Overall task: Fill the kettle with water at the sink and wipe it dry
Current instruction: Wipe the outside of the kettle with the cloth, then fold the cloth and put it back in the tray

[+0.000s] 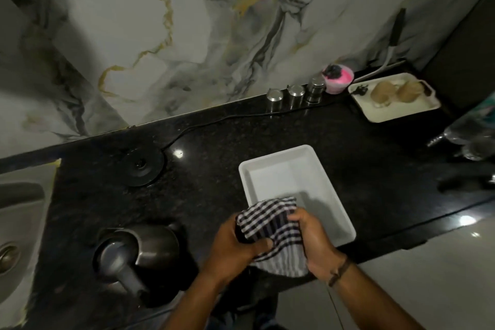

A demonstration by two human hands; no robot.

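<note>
Black granite counter (361, 155): both hands, left hand (235, 246) and right hand (313, 238), are clenching checked cloth (270, 225); steel kettle (139, 252) left of it probably needs wiping next.

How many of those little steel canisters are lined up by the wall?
3. They stand in a row on the black counter against the marble wall: the left canister, the middle canister and the right canister, next to the pink tub. None looks hidden.
</note>
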